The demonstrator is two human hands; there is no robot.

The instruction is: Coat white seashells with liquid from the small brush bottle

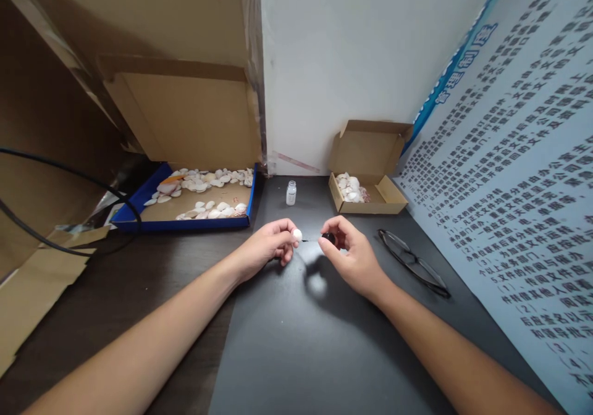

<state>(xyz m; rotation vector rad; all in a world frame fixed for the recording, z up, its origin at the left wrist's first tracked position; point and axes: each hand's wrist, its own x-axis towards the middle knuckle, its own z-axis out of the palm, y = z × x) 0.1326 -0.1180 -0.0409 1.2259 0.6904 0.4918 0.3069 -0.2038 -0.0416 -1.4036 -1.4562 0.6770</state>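
Observation:
My left hand (271, 246) is closed in a pinch on a small white shell (297, 234), held just above the dark desk. My right hand (349, 254) is closed on a small black cap with a thin brush (328, 237), whose tip points left toward the shell. The two hands are a few centimetres apart. A small clear glass bottle (291, 192) stands uncapped on the desk just behind them.
A blue tray (139, 208) with several pale shells lies at back left. A small open cardboard box (370, 183) with a few shells sits at back right. Black glasses (412, 262) lie right of my hand. A printed poster (519, 174) covers the right wall. A black cable (69, 174) loops at left.

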